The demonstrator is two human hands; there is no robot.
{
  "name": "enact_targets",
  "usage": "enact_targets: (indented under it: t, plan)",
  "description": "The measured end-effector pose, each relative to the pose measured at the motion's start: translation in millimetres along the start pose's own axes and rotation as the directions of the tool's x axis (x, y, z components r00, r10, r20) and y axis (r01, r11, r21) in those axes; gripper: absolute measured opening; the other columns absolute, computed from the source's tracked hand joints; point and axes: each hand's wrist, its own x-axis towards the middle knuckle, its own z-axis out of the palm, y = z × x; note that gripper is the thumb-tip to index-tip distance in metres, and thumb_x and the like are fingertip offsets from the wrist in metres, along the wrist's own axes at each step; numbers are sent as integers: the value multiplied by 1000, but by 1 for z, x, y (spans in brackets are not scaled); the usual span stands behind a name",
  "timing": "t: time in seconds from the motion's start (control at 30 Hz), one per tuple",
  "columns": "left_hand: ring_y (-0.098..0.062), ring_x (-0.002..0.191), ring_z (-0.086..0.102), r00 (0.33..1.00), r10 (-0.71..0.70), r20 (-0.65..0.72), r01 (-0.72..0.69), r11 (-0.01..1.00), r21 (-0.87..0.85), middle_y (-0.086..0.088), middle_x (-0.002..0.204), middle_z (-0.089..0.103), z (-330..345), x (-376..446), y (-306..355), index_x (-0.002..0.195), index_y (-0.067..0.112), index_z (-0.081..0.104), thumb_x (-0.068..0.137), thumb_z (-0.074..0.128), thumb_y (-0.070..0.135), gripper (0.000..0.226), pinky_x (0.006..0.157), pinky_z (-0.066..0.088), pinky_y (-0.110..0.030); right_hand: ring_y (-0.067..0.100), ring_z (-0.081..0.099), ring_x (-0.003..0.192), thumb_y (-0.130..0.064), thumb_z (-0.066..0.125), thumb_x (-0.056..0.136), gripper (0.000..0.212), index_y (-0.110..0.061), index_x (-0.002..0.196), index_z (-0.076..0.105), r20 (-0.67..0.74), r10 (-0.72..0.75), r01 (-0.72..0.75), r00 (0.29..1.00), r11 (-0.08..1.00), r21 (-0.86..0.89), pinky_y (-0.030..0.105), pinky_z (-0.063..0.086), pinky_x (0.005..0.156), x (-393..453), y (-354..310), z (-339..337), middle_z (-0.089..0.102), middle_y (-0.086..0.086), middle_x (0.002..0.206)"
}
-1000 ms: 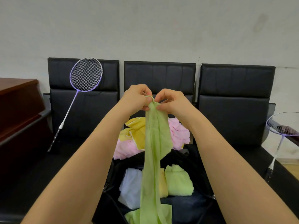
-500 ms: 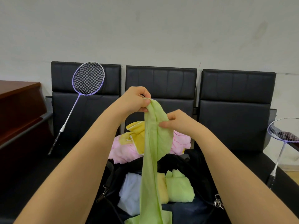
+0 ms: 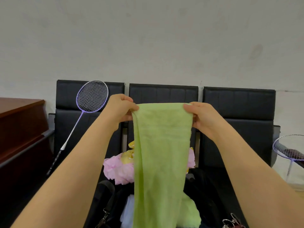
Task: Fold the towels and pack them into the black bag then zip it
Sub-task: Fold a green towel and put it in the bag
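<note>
A light green towel (image 3: 162, 153) hangs spread between my two hands in front of the middle chair. My left hand (image 3: 120, 109) pinches its top left corner. My right hand (image 3: 201, 118) pinches its top right corner. Below it the open black bag (image 3: 108, 203) sits on the seat, holding a folded green towel (image 3: 190, 213) and a white towel (image 3: 129, 211). A heap of pink towels (image 3: 118, 170) and a yellow towel (image 3: 129, 154) lies behind the bag, partly hidden by the hanging towel.
Three black chairs (image 3: 238, 122) stand in a row against the pale wall. A purple badminton racket (image 3: 89, 102) leans on the left chair; another racket (image 3: 289, 150) shows at the right edge. A brown wooden desk (image 3: 19, 129) stands at the left.
My hands have moved apart and stretched the bunched green towel's top edge out flat. The view has tilted upward, so less of the bag shows.
</note>
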Motion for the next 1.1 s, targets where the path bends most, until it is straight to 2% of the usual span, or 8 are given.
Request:
enact_targets:
  t: [0.17, 0.37, 0.63, 0.8, 0.9, 0.97, 1.03, 1.1]
  plan:
    - [-21, 76, 68, 997, -72, 32, 76, 982, -174, -16, 92, 65, 5, -3, -2, 88, 5, 56, 82, 62, -11, 18, 56, 58, -23, 26, 64, 90, -3, 58, 93, 21, 6, 110, 66, -112, 36, -36, 993, 999, 3, 42, 53, 90, -2, 0, 12, 68, 17, 98]
    - [-22, 78, 69, 999, -38, 28, 41, 990, -137, -19, 97, 65, 28, -6, -4, 89, 5, 56, 82, 66, -7, 18, 63, 60, -26, 18, 60, 72, -1, 60, 90, 8, -4, 95, 65, -90, -5, 6, 996, 1000, 5, 27, 52, 62, -3, -6, 38, 64, 9, 81]
    - [-23, 78, 71, 993, 21, 116, -9, 995, -100, -17, 95, 67, 49, -13, -4, 95, 8, 57, 84, 67, -2, 18, 67, 60, -29, 27, 68, 87, -5, 64, 89, 12, -3, 99, 68, -45, -77, 76, 996, 997, -14, 38, 58, 82, -6, -7, 56, 70, 18, 97]
    - [-23, 82, 72, 983, 84, 164, -65, 991, -119, -19, 101, 68, 52, -14, -6, 107, 1, 58, 83, 73, 10, 30, 75, 60, -31, 22, 65, 74, -14, 57, 96, 20, 2, 96, 70, -16, -84, 85, 996, 992, 96, 37, 56, 78, -4, -7, 56, 69, 17, 83]
    - [-27, 91, 70, 979, 120, 166, -116, 993, -32, -18, 101, 69, 56, -14, -10, 103, 9, 59, 77, 78, 9, 32, 84, 58, -37, 17, 60, 70, -23, 52, 99, 28, -3, 92, 70, -10, -29, 31, 1000, 989, 146, 32, 54, 74, -4, -8, 57, 67, 11, 81]
    - [-31, 96, 68, 983, 122, 139, -118, 992, -36, -17, 100, 68, 56, -12, -11, 95, 14, 59, 78, 75, 4, 25, 89, 55, -42, 19, 64, 83, -21, 57, 97, 21, -5, 105, 68, -54, -86, 92, 995, 987, 132, 32, 55, 79, -2, -3, 52, 68, 11, 92]
    - [-31, 93, 66, 981, 124, 152, -112, 990, -85, -16, 96, 65, 53, -10, -11, 93, 14, 59, 83, 67, -3, 22, 84, 56, -39, 17, 61, 107, -23, 64, 92, 38, -11, 128, 57, -130, -115, 122, 985, 991, 51, 35, 51, 93, -1, 5, 42, 64, 5, 115]
    - [-25, 79, 64, 964, 138, 227, -96, 978, -184, -11, 86, 64, 48, -11, -10, 94, 12, 58, 86, 60, -7, 20, 73, 53, -33, 16, 58, 116, -28, 69, 87, 52, -15, 134, 52, -26, -38, 40, 999, 997, 73, 38, 47, 100, -3, 15, 35, 61, 3, 129]
